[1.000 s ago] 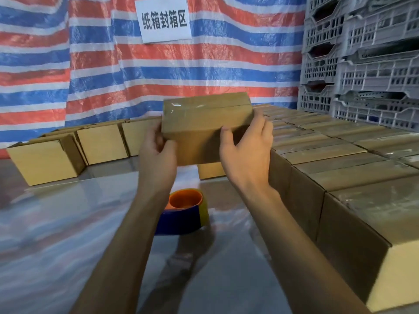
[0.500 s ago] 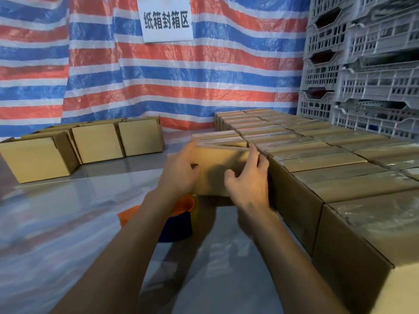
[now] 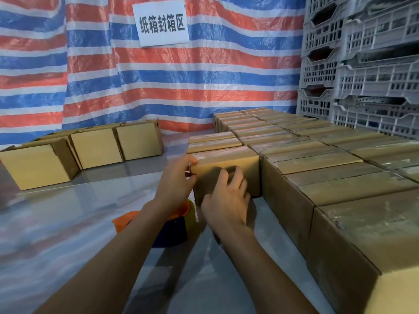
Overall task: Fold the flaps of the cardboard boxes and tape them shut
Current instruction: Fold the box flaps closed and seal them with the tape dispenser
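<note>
A taped cardboard box sits on the table at the left end of the rows of sealed boxes. My left hand touches its near left corner, thumb and fingers at the edge. My right hand rests on its front face with fingers spread and slightly bent. A tape roll with an orange core and blue rim lies on the table just below my left wrist, partly hidden by my forearm.
Three untaped boxes stand in a row at the far left of the glossy table. Grey plastic crates are stacked at the right rear. A striped tarp with a white sign hangs behind.
The box was held up in the air in both hands; it now stands on the table against the sealed rows. My hands have loosened from gripping its sides.
</note>
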